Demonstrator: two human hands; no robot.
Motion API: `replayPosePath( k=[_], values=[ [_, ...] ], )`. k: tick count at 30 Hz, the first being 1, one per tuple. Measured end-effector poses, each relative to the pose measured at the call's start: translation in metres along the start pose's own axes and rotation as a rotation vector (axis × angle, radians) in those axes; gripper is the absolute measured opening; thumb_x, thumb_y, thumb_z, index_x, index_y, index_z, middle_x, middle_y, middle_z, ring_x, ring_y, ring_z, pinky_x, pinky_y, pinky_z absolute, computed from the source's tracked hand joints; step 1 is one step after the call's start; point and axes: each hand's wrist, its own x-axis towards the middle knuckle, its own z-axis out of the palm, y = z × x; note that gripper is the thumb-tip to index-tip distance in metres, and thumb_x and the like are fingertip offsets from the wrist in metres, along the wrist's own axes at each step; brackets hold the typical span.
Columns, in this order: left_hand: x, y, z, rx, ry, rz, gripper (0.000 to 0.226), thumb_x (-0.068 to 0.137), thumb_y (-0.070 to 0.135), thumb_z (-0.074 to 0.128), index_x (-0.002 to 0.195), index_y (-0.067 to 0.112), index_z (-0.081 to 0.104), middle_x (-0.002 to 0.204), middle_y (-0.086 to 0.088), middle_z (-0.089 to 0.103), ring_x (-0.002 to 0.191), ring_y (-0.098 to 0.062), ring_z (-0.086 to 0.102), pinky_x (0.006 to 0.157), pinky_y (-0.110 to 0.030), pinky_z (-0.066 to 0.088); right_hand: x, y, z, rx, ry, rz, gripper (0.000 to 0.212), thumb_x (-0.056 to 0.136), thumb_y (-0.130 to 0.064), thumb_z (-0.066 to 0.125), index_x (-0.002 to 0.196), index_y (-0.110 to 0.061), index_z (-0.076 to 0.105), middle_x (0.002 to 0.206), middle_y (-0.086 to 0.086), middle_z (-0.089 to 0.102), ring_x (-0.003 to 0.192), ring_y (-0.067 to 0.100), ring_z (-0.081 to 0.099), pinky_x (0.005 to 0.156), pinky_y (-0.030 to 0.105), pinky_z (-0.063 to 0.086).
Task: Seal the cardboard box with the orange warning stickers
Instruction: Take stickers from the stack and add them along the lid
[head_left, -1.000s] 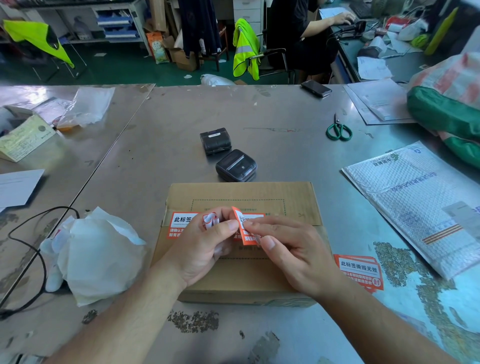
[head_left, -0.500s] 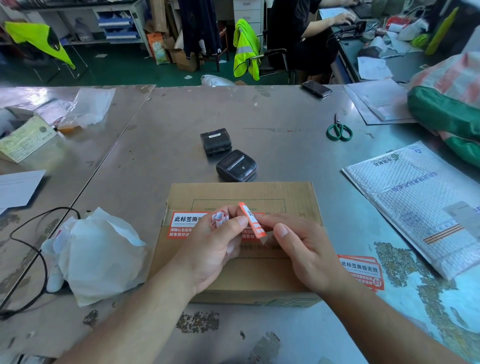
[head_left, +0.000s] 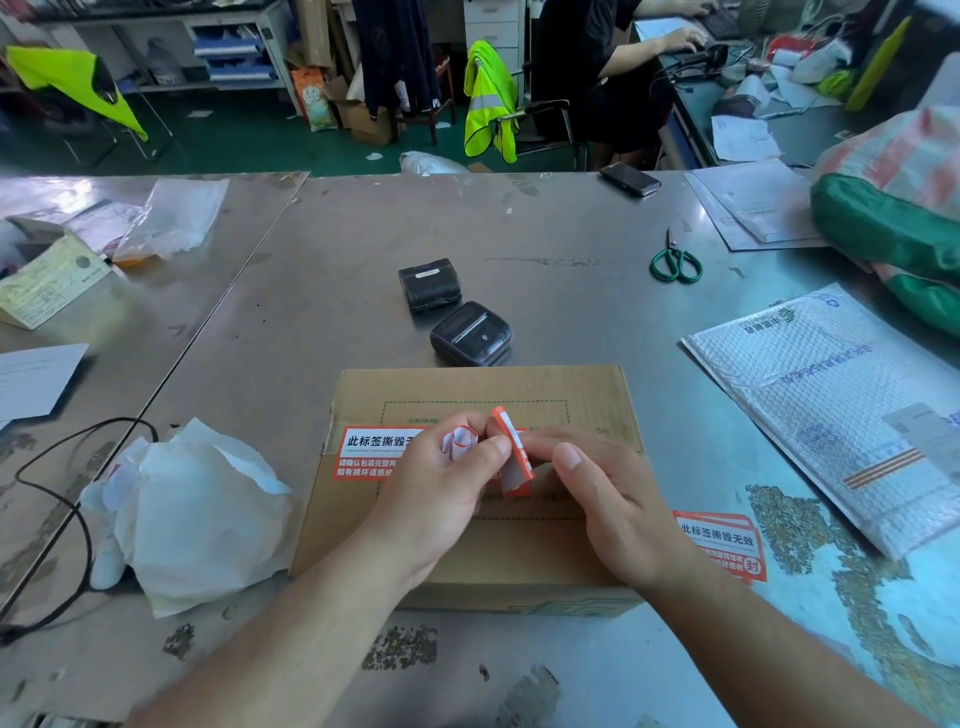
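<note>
A brown cardboard box (head_left: 483, 389) lies flat on the metal table in front of me. One orange warning sticker (head_left: 369, 449) is stuck over its left top edge. Above the box's middle, my left hand (head_left: 441, 493) and my right hand (head_left: 608, 493) both pinch a second orange sticker (head_left: 514, 452), held edge-on, its white backing partly peeled. My left hand also holds a crumpled scrap of backing paper (head_left: 458, 441) in its fingers. More orange stickers (head_left: 727, 545) lie on the table right of the box.
Two black label printers (head_left: 470, 332) sit just behind the box. Crumpled white paper (head_left: 197, 514) and a black cable (head_left: 57, 519) lie left. A bubble mailer (head_left: 831, 405) lies right, green scissors (head_left: 675, 262) farther back. A person sits at a desk behind.
The sticker has turned from flat-facing to edge-on between my fingers. My right hand has slid slightly right and its backing has peeled further.
</note>
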Motion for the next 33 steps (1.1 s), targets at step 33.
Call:
replayPosePath(
  k=[33],
  values=[
    [-0.0023, 0.0085, 0.0053, 0.126, 0.022, 0.111, 0.018, 0.093, 0.004, 0.058, 0.075, 0.004, 0.061, 0.071, -0.006, 0.071, 0.047, 0.001, 0.049, 0.047, -0.009, 0.033, -0.0048, -0.0038, 0.0014, -0.011, 0.054, -0.024, 0.043, 0.103, -0.035, 0.031, 0.119, -0.039, 0.07, 0.094, 0.014, 0.072, 0.09, 0.032, 0.066, 0.078, 0.046, 0.049]
  ],
)
